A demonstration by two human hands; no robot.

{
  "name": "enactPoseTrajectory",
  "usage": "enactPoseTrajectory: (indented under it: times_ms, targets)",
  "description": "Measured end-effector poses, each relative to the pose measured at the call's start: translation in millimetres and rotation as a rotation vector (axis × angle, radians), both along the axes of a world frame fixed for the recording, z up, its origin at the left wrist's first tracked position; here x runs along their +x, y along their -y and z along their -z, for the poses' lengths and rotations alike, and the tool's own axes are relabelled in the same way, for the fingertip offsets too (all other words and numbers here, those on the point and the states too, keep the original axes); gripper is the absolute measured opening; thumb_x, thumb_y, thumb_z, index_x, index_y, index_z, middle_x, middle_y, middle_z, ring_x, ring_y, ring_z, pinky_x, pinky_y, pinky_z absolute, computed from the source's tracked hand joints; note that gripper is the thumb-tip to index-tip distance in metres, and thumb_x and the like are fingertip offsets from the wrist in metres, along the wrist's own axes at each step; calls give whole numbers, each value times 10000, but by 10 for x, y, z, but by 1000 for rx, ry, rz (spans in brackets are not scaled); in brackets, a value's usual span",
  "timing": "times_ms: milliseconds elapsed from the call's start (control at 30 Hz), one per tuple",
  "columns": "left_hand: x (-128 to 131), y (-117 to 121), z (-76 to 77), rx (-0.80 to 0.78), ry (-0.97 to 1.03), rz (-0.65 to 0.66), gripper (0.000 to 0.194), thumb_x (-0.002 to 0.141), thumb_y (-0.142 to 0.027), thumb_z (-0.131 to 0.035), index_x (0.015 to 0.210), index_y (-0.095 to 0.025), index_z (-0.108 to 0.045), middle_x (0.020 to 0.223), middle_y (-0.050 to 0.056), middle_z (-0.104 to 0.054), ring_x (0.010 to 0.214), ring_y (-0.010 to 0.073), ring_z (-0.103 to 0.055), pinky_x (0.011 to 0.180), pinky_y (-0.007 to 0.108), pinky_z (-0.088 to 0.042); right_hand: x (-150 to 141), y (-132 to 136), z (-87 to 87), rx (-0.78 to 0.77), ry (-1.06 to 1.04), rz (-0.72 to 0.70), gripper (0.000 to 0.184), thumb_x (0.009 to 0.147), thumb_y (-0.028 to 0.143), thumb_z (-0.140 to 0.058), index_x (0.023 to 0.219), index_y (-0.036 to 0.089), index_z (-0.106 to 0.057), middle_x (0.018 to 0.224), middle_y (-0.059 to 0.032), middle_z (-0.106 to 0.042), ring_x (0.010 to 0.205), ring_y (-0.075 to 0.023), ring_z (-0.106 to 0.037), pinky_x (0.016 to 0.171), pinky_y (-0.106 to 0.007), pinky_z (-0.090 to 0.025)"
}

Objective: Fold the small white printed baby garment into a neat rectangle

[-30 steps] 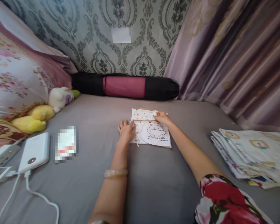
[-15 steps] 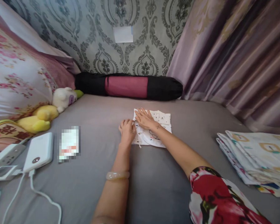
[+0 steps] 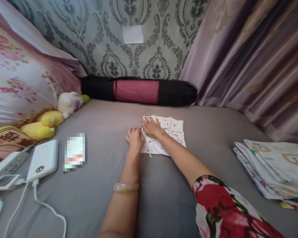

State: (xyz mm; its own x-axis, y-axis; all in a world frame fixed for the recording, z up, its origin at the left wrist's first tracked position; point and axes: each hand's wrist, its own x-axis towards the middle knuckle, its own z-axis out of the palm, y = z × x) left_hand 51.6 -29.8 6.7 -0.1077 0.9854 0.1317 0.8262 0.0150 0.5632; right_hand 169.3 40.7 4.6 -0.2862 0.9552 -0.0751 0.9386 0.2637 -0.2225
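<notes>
A small white folded baby garment [image 3: 177, 137] with tiny dark prints and a line-drawn animal face lies flat on the grey bed sheet. My right hand [image 3: 152, 128] rests palm down across its upper left part, fingers spread and stretched. At the garment's left edge, my left hand [image 3: 135, 138] has its fingers curled, with the thumb side against the cloth; the fingertips are hidden. A short white drawstring [image 3: 150, 155] sticks out from the near edge. My right forearm covers part of the printed front.
Folded printed cloths [image 3: 275, 172] are stacked at the right. On the left are a white power bank [image 3: 43, 160] with cables, a power strip [image 3: 8, 165], a blurred-out packet [image 3: 74, 152] and plush toys [image 3: 46, 124]. A long black and pink bag [image 3: 136, 91] lies along the wall.
My right hand has slid slightly left over the garment, uncovering more of the printed face. My left hand stays at the edge. The view has shifted a little.
</notes>
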Motion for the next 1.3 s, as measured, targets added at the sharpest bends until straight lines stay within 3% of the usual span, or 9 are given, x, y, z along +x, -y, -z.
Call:
enactPoseTrajectory:
  times_ms: [167,333,567,800,1067,1300]
  targets:
    - [2,7,-23,-9,-10,-9,336,907,-179,-408,1134,-213,-653,1295,108,-614,1332,298,-400,1081,499,-312,1,-68,-80,-28,-31,31,596,1000,432,-170,1542,199,-254,1605,-45,-221,1481,-263,-146,1175,-565,-43]
    - [4,-1,-24,-5,-14,22,334,898,-165,-412,1119,-225,-656,1280,107,-620,1307,290,-423,1062,502,-331,5,-90,13,42,4,16,591,999,369,-188,1539,137,-250,1604,-62,-217,1477,-236,-164,1188,-502,-66]
    - [33,-4,20,14,-32,83,329,894,-165,-421,1118,-245,-647,1281,77,-618,1320,263,-413,1067,454,-336,3,-67,-30,4,-24,26,584,1002,375,-191,1541,159,-248,1604,-50,-220,1479,-224,-161,1189,-492,-82]
    - [88,13,16,14,-14,146,342,912,-161,-412,1160,-241,-633,1315,78,-610,1340,271,-414,1080,477,-325,234,63,-38,185,-37,131,548,999,348,-220,1513,189,-329,1586,-58,-279,1477,-239,-166,1184,-543,-28]
    - [121,20,58,50,-10,177,351,919,-181,-400,1180,-257,-622,1352,78,-586,1357,274,-391,1087,508,-316,348,162,125,156,-23,167,517,997,368,-233,1485,277,-379,1579,-26,-302,1465,-258,-195,1149,-630,-93]
    - [182,48,63,51,-61,261,382,918,-174,-392,1234,-239,-596,1386,64,-567,1373,283,-374,1096,506,-302,355,154,37,81,-41,168,517,1006,376,-228,1494,269,-359,1595,-24,-264,1473,-244,-174,1158,-604,-88]
